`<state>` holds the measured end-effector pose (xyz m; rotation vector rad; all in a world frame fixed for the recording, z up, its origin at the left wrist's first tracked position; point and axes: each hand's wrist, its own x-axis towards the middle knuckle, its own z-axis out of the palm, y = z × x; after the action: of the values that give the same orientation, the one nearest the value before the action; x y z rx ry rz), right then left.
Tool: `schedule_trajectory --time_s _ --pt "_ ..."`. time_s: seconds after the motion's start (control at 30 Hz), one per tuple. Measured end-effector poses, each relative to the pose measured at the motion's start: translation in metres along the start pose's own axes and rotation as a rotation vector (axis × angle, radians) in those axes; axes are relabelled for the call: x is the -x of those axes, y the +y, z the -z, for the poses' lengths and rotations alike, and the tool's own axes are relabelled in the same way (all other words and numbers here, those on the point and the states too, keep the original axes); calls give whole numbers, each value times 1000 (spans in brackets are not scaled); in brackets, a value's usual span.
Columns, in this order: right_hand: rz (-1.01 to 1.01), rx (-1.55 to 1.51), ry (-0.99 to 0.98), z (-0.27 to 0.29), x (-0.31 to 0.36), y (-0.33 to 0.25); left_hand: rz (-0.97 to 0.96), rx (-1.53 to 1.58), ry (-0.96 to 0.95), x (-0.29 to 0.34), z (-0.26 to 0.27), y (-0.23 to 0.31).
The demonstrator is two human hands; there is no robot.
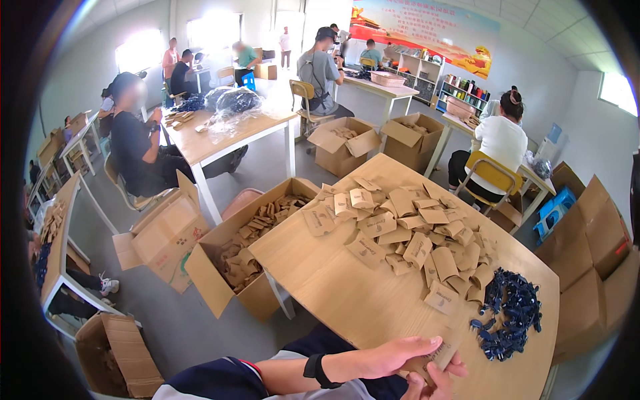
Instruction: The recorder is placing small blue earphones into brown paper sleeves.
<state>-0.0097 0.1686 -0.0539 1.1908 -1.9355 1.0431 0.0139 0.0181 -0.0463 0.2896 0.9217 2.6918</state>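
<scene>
Over the near edge of the wooden table (320, 293), my left hand (390, 357), with a black band at its wrist, is closed on a small brown cardboard pillow box (445, 348). My right hand (437, 383), partly cut off by the lower edge, grips the same box from below. Whether anything is inside the box cannot be seen. Beyond my hands spreads a loose heap of similar pillow boxes (418, 250), some flat-looking, others puffed out. To the right of the heap lies a tangled pile of small dark navy corded items (512, 303), too small to name exactly.
Left of the table stands an open carton (220, 250) with many brown pillow boxes in it; another carton (167, 233) is beside it. Tall cardboard (587, 260) leans at the right. Several people sit at other tables, one person (497, 147) on a yellow-backed chair ahead.
</scene>
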Motion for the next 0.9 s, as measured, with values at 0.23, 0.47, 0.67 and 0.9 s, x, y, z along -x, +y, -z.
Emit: schedule_trajectory --time_s 0.23,0.47,0.67,0.9 --pt "-228 -207 251 5 33 3 -242 -921 303 22 -49 -7" --pt "-436 -795 397 8 34 -12 -1360 -1428 212 2 -26 -26" --pt "-243 -843 207 10 -17 -8 -1287 -1869 33 18 -37 43" --pt "-921 -1393 -95 35 -52 -19 -1473 -2149 -379 2 -37 49"
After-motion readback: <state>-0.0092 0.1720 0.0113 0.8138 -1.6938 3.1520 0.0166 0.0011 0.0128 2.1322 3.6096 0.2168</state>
